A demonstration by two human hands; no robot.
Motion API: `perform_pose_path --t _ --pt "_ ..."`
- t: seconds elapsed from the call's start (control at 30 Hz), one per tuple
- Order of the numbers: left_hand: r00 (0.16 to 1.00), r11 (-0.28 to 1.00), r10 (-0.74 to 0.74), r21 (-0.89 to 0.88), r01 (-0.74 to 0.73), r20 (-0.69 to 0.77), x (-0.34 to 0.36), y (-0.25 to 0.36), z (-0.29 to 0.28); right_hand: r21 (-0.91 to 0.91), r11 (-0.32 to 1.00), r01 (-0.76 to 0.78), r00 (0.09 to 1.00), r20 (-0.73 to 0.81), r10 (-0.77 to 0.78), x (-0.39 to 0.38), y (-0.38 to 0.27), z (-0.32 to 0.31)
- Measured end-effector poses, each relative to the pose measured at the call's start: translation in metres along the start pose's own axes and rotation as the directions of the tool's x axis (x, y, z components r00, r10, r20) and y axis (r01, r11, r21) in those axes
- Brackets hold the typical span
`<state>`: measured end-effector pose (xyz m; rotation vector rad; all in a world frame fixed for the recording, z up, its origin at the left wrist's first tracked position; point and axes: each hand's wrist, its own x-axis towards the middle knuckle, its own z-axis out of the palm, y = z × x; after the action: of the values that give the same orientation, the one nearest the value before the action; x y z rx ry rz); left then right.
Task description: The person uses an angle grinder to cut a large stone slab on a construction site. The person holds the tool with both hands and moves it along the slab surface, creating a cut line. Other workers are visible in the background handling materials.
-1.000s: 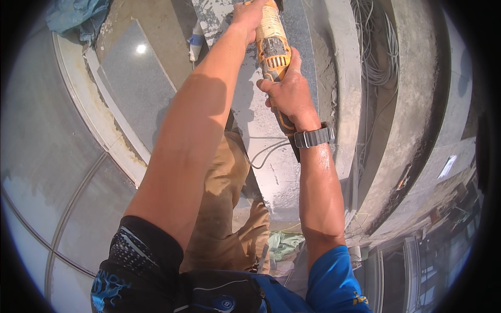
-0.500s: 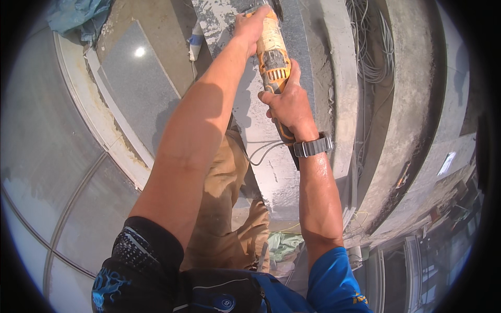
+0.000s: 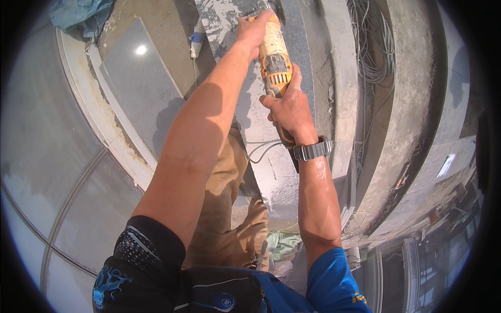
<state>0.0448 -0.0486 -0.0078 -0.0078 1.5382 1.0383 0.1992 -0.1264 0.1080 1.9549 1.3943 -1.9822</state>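
A yellow and grey angle grinder (image 3: 277, 65) spans both my hands, held lengthwise over a grey stone slab (image 3: 261, 125). Around its front end, at the far edge of the view, my left hand (image 3: 253, 34) is closed. My right hand (image 3: 291, 107) wraps the rear handle, the thumb lying across it. Only part of the disc and guard shows beyond my left hand. The slab's face is coated with patchy white residue. A dark cord (image 3: 255, 154) loops beside the tool's rear.
On the left lies another grey slab (image 3: 138, 78) by a pale ledge. A blue-banded white connector (image 3: 197, 39) hangs near it. Coiled grey cable (image 3: 373, 47) rests in a channel between concrete kerbs (image 3: 339, 68) at the right. Blue plastic sheeting (image 3: 83, 18) is bunched at upper left.
The grinder and both hands have shifted very slightly, with the front end a little to the right and down. My grip on it is the same.
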Motion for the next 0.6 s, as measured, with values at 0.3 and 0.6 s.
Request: perform_pose_path --t 0.3,0.6 --pt "0.999 1.0 -0.003 -0.011 0.002 -0.032 -0.013 -0.005 0.003 0.008 1.0 0.001 1.0 0.004 -0.001 -0.007 0.008 0.0" --pt "1.0 1.0 0.005 0.004 -0.005 0.007 0.011 0.005 0.001 0.05 0.999 0.001 1.0 0.02 -0.002 0.005 -0.009 -0.001"
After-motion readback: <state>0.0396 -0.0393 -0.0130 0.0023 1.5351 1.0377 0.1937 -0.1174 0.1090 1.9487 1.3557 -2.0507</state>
